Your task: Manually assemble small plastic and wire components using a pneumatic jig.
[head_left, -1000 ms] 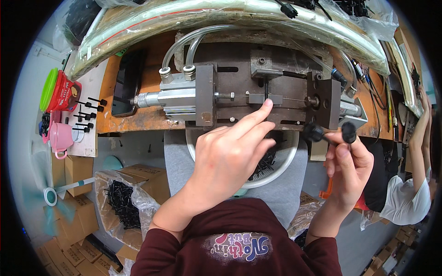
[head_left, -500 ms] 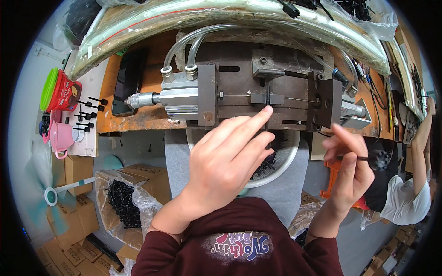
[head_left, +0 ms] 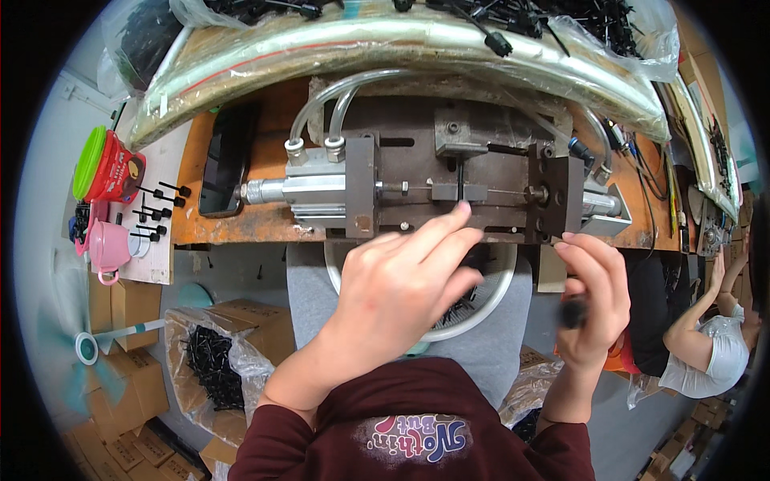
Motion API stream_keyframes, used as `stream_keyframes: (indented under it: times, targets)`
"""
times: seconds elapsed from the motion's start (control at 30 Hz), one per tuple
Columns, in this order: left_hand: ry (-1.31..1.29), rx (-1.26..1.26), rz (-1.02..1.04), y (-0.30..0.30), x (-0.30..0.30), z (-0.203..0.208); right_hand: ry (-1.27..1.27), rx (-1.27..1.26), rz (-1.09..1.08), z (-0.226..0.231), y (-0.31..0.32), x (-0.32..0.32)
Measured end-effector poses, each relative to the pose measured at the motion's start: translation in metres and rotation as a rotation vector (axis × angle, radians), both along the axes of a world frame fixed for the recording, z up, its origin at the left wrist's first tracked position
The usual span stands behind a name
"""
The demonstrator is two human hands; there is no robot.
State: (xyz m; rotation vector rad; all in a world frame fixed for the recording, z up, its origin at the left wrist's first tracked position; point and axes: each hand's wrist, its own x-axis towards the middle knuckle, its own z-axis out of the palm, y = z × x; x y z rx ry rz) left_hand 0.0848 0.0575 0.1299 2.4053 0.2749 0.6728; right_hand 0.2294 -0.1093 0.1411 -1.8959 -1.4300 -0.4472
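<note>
My left hand reaches over the front edge of a metal clamping fixture, fingers stretched out. Its index fingertip is at the near end of a thin black rod, which lies across a small grey block; whether they touch, I cannot tell. To the right, my right hand is closed around a black stemmed part with a knobbed head, blurred by motion. Silver air cylinders flank the block: one on the left, one on the right.
Beneath the bench edge, a white basket sits at my lap. Clear hoses arch behind the fixture. A phone, a pink cup and several black parts lie left. Another person works at far right.
Both cylinder rods have come out toward the grey block. My left fingertip has drawn back slightly from the rod. My right hand has shifted left, turning the black part.
</note>
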Motion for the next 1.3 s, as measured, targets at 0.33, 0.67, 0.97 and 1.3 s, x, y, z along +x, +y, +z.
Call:
stream_keyframes:
  times: [0.33,0.67,0.97,1.3]
  targets:
    - [-0.250,-0.556,-0.241,-0.002,-0.026,0.034,-0.570,-0.074,0.102,0.030,0.039,0.006]
    - [-0.125,0.192,0.055,-0.008,-0.008,-0.009,-0.250,0.169,0.158,0.058,0.127,0.048]
    - [-0.019,0.386,0.076,-0.003,0.009,-0.010,-0.144,-0.020,0.179,0.062,0.130,0.066]
    - [0.041,0.221,-0.041,0.010,0.002,0.021,0.781,0.110,0.243,0.042,0.049,0.006]
